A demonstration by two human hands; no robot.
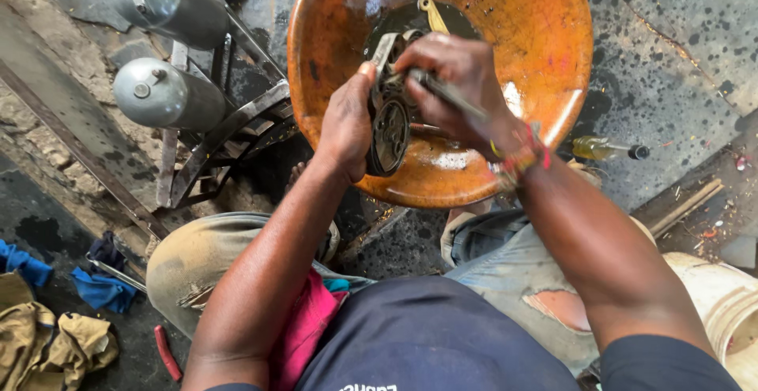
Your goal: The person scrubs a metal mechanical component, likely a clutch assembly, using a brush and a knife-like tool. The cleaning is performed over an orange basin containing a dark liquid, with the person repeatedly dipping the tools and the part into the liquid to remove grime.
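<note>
Big orange basin sits on the oily floor, dark liquid pooled inside. Over it, the left hand is wrapped tight around a greasy round clutch-type part, held on edge. Right hand is closed on a thin brush-like tool working the top. I'd keep it above the basin so drips land inside.

Shiny bowl, greasy metal
The orange bowl looks glossy and wet; the round metal part looks dark and greasy.
</note>
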